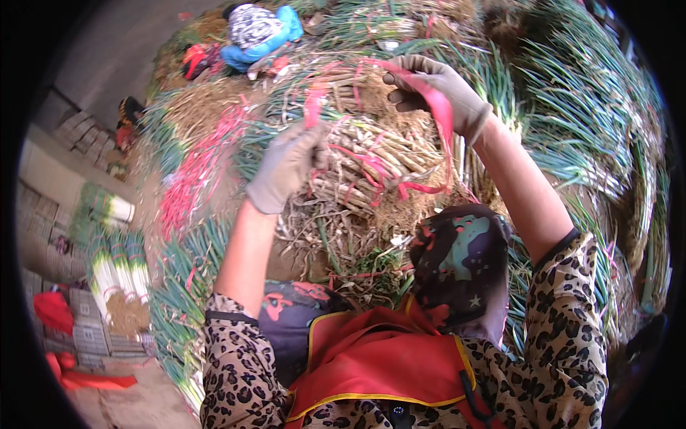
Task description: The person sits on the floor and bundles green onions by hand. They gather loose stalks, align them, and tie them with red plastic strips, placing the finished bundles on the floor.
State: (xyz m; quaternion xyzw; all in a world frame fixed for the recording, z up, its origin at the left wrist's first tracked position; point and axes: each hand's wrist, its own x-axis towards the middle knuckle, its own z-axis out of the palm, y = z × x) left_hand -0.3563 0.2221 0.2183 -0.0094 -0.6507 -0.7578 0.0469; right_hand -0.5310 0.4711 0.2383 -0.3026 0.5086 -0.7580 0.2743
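Observation:
Both hands wear thin pale gloves and are raised over a heap of green onions [396, 145] with tan, rooty ends. A pink plastic ribbon [440, 110] runs between them. My left hand [292, 163] is closed on one part of it, with a short piece standing up above the fist. My right hand [442, 94] has the ribbon across its palm and thumb side, its fingers curled; the ribbon hangs down from there towards the heap. More pink strips lie on the onions below, some around bundles.
A pile of pink ribbons [201, 166] lies to the left. Tied onion bundles [120, 263] stand at the lower left, near stacked crates. More onions [589, 102] cover the right side. A crouching person [257, 32] is at the top left.

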